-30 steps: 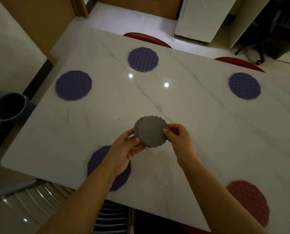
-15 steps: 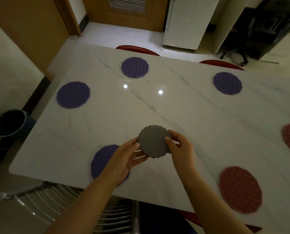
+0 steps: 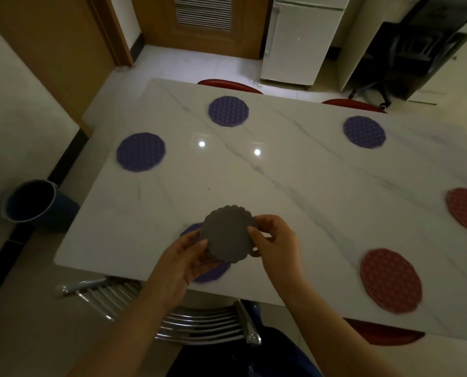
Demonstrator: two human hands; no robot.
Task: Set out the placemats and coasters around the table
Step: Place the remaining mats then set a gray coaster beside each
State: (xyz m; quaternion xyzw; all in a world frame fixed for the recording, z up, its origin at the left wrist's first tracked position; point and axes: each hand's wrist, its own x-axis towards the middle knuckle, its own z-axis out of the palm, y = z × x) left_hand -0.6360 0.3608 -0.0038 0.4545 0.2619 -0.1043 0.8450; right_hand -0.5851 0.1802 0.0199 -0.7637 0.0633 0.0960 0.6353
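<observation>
Over the near edge of the worktop [image 3: 294,202], both hands hold a stack of grey coasters [image 3: 228,234]: the left hand [image 3: 182,263] cups it from below with its thumb on the left rim, and the right hand [image 3: 277,240] pinches the right rim. Directly beneath lies a purple mat [image 3: 213,272], mostly hidden by the left hand. Four purple mats and two red mats [image 3: 390,280] lie around the worktop's edges, with red chairs [image 3: 228,84] tucked in at the far side.
</observation>
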